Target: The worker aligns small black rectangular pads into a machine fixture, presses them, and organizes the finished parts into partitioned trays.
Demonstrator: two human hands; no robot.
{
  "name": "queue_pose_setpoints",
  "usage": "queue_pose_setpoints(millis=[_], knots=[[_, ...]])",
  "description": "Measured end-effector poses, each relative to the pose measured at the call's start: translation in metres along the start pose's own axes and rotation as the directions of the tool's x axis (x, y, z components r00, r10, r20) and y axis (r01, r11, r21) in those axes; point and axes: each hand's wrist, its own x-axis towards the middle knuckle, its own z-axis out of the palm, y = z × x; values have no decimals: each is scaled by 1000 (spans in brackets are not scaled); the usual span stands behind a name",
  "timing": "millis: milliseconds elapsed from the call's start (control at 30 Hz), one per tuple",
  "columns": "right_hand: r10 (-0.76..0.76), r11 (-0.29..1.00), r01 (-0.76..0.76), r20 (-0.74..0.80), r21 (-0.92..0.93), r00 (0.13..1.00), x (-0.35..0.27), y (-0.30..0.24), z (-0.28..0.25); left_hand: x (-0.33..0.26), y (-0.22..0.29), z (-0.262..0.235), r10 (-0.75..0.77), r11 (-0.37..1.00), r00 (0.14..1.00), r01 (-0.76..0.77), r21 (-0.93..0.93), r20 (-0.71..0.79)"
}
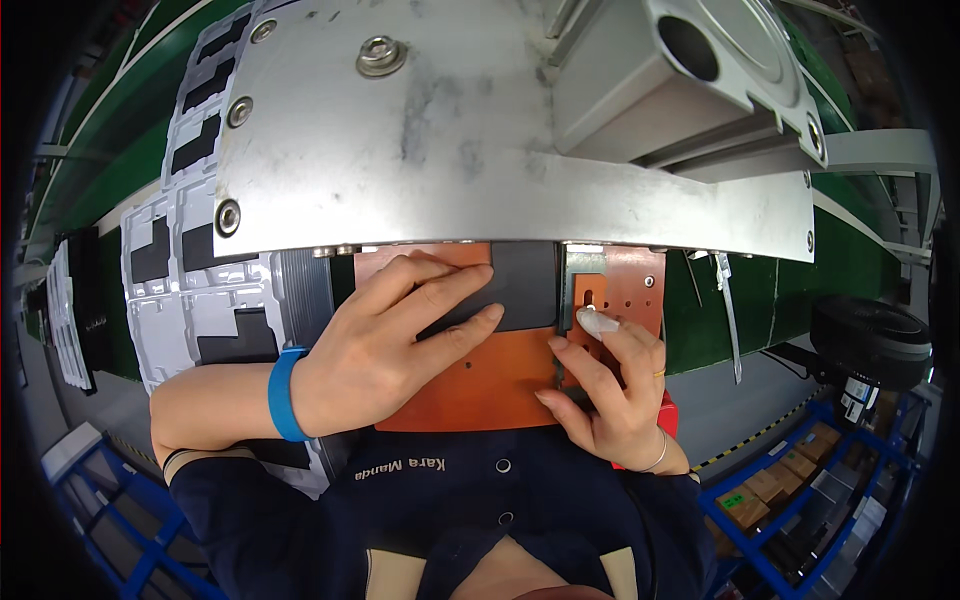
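Observation:
A dark grey flat sheet [525,285] lies on an orange base plate [470,400], its far end running up to the metal housing's lower edge. My left hand [375,345] rests over the sheet's left part, fingers stretched out and pressing flat on it. To the right, my right hand [622,390] has its fingers apart. One fingertip with a white covering touches a small slotted orange block [588,287] beside the sheet. Another fingertip and the thumb are by the base plate's right part. No held object shows in either hand.
A large bolted metal housing [400,150] overhangs the work, with an aluminium profile [640,110] on top. White trays [150,300] with dark cut pieces stand at left on a green surface [755,300]. A round black device [870,340] and blue shelving with boxes [790,480] are at right.

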Motion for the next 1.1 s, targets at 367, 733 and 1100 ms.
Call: queue_pose_setpoints(millis=[367, 733, 1100], knots=[[5, 1000, -6, 24, 13, 1000, -6, -5, -2, -7, 6, -7, -30, 999, 998, 32, -38, 49], [0, 1000, 0, 24, -1, 1000, -7, -4, -4, -6, 11, -4, -70, 997, 995, 73, -37, 65], [-177, 984, 171, -140, -54, 974, -22, 3, -10, -3, 12, -5, -56, 998, 996, 58, -25, 62]])
